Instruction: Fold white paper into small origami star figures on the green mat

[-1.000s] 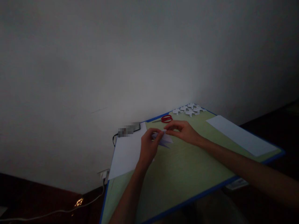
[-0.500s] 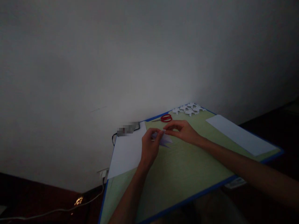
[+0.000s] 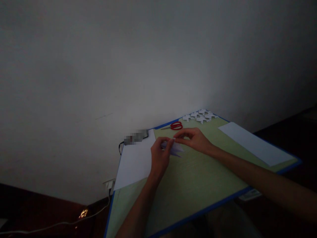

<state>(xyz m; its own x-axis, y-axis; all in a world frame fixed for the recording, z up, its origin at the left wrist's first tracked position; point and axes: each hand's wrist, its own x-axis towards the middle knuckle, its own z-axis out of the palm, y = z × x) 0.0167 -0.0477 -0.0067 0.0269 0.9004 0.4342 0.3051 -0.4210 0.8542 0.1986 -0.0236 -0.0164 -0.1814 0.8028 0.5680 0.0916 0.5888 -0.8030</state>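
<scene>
Above the middle of the green table [image 3: 198, 185], a small folded piece of white paper [image 3: 177, 149] with pointed ends is held between both hands. My left hand [image 3: 160, 153] is closed round its left side, thumb on top. The fingertips of my right hand [image 3: 193, 138] pinch its upper edge, close against the left thumb. Part of the paper is hidden behind the left fingers. Just beyond the hands lie red-handled scissors [image 3: 176, 125], their blades pointing left.
Several folded white paper stars [image 3: 201, 119] lie at the far corner. White paper sheets lie at the left [image 3: 133, 162] and along the right edge [image 3: 255, 143]. A blurred-out item [image 3: 135, 137] rests at the back left. The wall [image 3: 158, 66] stands directly behind the table.
Almost nothing differs. Both hands keep their grip on the folded paper, with only a very slight shift to the right.
</scene>
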